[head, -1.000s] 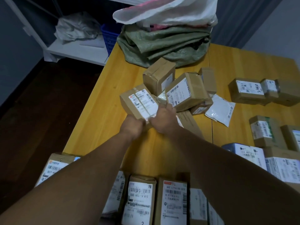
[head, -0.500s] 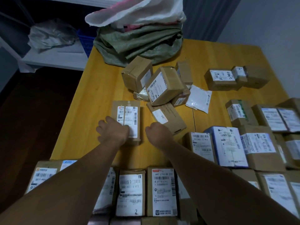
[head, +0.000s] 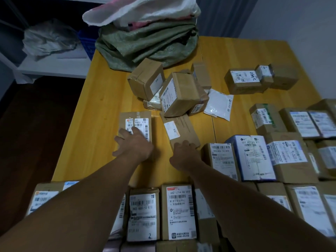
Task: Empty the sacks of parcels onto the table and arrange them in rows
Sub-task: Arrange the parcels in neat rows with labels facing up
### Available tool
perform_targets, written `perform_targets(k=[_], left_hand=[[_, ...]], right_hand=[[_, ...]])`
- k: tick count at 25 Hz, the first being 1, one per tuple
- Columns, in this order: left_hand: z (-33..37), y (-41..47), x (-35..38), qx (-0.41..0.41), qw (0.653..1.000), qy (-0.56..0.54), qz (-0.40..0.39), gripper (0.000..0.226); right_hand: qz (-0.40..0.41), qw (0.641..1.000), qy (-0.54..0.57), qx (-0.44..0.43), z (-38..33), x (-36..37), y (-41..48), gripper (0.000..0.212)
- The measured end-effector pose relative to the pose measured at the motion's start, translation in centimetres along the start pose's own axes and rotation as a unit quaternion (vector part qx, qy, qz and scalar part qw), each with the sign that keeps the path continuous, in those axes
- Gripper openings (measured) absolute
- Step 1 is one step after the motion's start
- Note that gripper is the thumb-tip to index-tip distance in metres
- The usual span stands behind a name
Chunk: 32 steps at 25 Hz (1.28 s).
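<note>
**One box down, the next under the fingers**

The labelled box now lies flat on the bench, label up, at about eleven o'clock from the person's hands. A second ago both hands had it lifted and tilted over the loose heap; half a second ago it had just come down. So that parcel is out of the heap and set where a new row can begin, behind the near row at six o'clock.

The left hand rests on the box's near end. Its grip is slack, with the fingers spread flat over the label and holding nothing. The right hand has left that box and moved to one o'clock, onto the near end of the flat carton that lies askew just beside it. Its fingers are bent at the carton's edge, but from behind I cannot tell whether they clasp it or only push.

My guess is that the carton goes next, squared up alongside the box. The heap at twelve o'clock looks unchanged since, with a white mailer at its right edge. Beyond it the green sack and the white sack slump at the far end. The filled rows run from three to five o'clock.
</note>
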State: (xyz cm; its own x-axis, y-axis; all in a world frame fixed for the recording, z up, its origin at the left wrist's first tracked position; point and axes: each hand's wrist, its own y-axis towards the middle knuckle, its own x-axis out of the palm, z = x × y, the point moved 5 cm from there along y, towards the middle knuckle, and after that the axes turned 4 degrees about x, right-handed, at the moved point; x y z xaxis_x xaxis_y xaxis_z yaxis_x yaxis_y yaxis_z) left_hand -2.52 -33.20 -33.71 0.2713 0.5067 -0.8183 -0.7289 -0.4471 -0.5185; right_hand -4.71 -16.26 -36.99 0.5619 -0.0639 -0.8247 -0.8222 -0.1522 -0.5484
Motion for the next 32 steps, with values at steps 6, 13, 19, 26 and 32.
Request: perform_targets(k=[6,13,19,26,32], left_hand=[[1.8,0.3,-0.5,-0.019,0.998,0.052,-0.038,0.082],[2.3,0.5,-0.4,-0.053,0.994,0.071,-0.06,0.091],[1.2,0.1,0.1,-0.053,0.996,0.018,-0.064,0.097],[0.8,-2.5,-1.6,0.064,0.995,-0.027,0.072,0.073],[2.9,-5.6,-2.4,0.087,0.955,-0.28,0.039,0.035]], right_hand=[[0.067,0.992,0.032,0.101,1.7,-0.1,3.1,0.102],[0.037,0.993,0.006,0.114,1.3,0.7,4.3,0.115],[-0.021,0.989,0.104,0.098,0.3,-2.5,2.1,0.087],[-0.061,0.905,0.405,0.11,1.3,-7.1,-2.1,0.053],[-0.119,0.791,0.577,0.164,2.0,-6.4,-5.5,0.05]])
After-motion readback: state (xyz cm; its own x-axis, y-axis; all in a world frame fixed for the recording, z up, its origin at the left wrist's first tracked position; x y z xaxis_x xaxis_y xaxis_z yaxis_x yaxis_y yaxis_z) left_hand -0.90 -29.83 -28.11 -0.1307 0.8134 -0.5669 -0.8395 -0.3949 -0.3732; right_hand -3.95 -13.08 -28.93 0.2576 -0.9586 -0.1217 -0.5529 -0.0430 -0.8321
